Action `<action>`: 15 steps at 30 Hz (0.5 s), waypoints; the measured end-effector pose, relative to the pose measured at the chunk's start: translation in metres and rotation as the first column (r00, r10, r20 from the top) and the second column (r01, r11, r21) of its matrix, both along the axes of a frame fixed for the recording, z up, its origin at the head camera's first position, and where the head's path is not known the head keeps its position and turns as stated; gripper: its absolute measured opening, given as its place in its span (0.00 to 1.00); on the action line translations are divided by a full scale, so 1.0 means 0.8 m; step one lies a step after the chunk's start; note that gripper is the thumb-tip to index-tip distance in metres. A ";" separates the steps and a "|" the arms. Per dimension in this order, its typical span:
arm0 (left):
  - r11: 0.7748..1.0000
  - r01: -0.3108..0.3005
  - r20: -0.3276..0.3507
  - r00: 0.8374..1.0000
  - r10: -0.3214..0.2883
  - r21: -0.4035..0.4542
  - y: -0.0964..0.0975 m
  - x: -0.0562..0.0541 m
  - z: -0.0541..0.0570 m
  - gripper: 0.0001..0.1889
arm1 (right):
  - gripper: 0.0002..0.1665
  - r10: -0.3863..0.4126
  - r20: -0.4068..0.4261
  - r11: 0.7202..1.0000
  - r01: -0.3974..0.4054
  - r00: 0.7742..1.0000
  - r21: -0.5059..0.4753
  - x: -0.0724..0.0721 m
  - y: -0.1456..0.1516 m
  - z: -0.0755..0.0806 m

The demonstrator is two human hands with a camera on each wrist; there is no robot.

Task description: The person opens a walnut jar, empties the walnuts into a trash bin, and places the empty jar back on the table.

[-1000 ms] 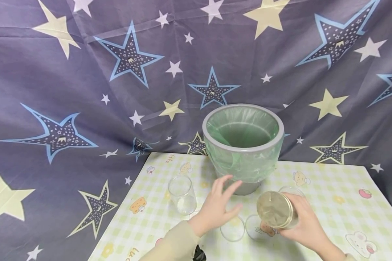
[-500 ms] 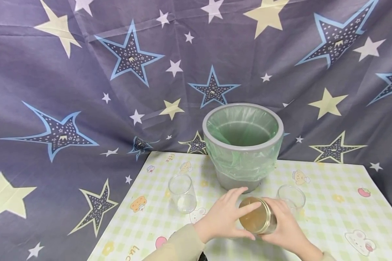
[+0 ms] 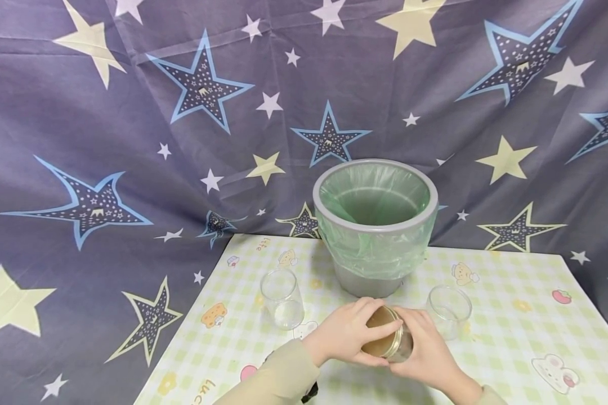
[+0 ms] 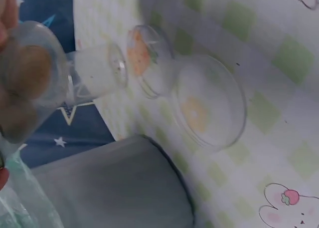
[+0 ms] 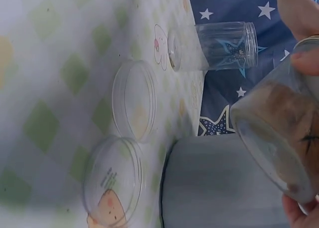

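In the head view, a clear jar (image 3: 404, 344) with a gold-coloured lid (image 3: 377, 336) is held tilted, lid toward the left. My right hand (image 3: 428, 351) grips its body from the right side. The left hand (image 3: 344, 336) has its fingers and thumb spread round the lid. Brown lumpy contents show through the wall of the jar (image 5: 279, 133) in the right wrist view, with its base facing down and left. Beneath lie two shallow clear round dishes, one (image 5: 133, 119) beside the other (image 5: 107, 180); my hands hide them in the head view.
Behind the hands stands a grey bin (image 3: 370, 284) lined with a green bag (image 3: 375, 256). One tall clear jar (image 3: 282, 301) is on the left of the checked table (image 3: 506, 337), another clear container (image 3: 448, 315) on the right. A star-patterned curtain (image 3: 263, 67) hangs behind.
My right hand has brought the jar leftward and a little lower. The left hand has moved right, from hovering apart to gripping the lid.
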State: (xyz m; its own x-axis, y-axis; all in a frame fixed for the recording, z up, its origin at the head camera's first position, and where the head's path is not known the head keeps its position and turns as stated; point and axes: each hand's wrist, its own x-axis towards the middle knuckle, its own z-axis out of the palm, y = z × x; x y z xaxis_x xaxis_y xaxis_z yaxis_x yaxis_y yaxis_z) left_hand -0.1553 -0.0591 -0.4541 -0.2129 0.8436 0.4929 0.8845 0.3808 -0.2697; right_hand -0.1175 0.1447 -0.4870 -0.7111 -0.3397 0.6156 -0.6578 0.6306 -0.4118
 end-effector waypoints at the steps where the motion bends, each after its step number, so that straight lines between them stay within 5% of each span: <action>1: 1.000 0.000 -0.011 1.000 0.000 -0.001 -0.001 -0.001 -0.002 0.38 | 0.57 -0.006 0.006 1.000 0.006 1.000 -0.001 0.000 -0.002 0.000; 15: 0.999 -0.043 0.006 0.999 0.043 0.020 -0.007 -0.007 -0.012 0.32 | 0.52 -0.102 -0.043 0.993 0.100 0.994 -0.058 0.001 -0.024 -0.010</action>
State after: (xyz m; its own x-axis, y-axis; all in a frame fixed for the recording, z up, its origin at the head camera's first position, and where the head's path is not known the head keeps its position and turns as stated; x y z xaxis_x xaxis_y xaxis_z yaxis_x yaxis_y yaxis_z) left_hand -0.1607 -0.0645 -0.4634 -0.2513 0.8236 0.5085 0.8686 0.4238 -0.2570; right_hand -0.1163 0.1258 -0.4948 -0.7108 -0.2322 0.6640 -0.6109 0.6716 -0.4191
